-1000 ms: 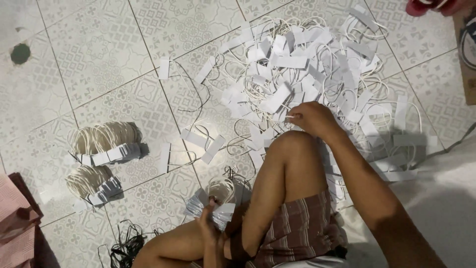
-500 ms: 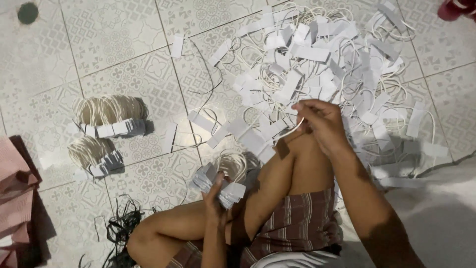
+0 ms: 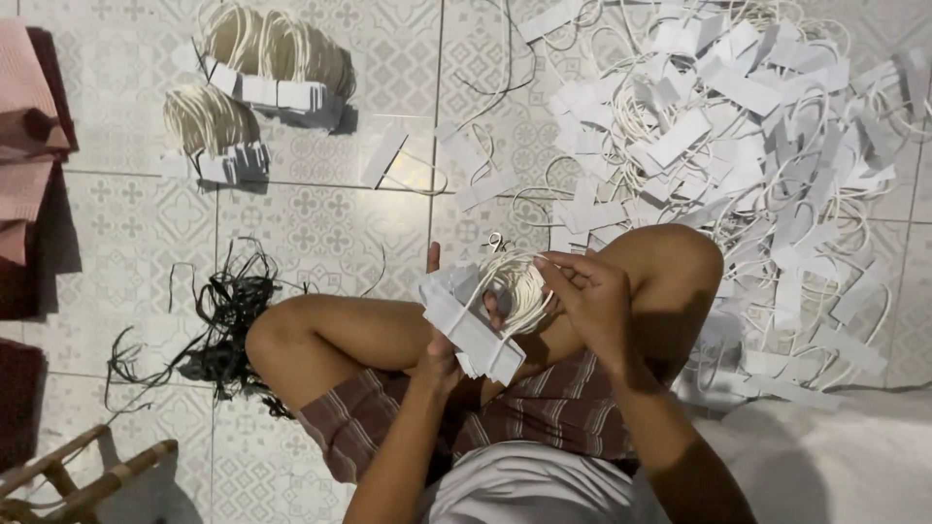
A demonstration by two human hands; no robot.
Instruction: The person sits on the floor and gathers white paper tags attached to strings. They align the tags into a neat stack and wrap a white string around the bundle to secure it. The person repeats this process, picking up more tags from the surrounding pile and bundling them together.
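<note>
My left hand (image 3: 442, 344) has its grip clenched around a stack of white paper tags (image 3: 471, 330), fingers wrapped under it and the thumb pointing up toward 12 o'clock. The stack's long axis runs from about 10 o'clock down to 4 o'clock, resting just above my lap. My right hand (image 3: 587, 296) sits just beside it at 3 o'clock, and its grip is pinched on the bundle of cream string loops (image 3: 519, 286) that fan out of the top of the stack; which single loop the fingertips have I cannot tell, since the knuckles hide them. So the tags lie at 9 o'clock from my right hand, touching it through the strings, and both hands meet over my bent knees.

Farther out, at 1 o'clock, a big loose heap of tags (image 3: 738, 155) with tangled string covers the patterned tile floor (image 3: 320, 233). At 10 o'clock, well apart, 2 finished bundles (image 3: 262, 73) lie side by side. A tangle of black cord (image 3: 228, 320) sits at 9 o'clock by my left knee, folded pink cloth (image 3: 24, 126) along the left edge, and a piece of wooden frame (image 3: 87, 466) at 8 o'clock.
</note>
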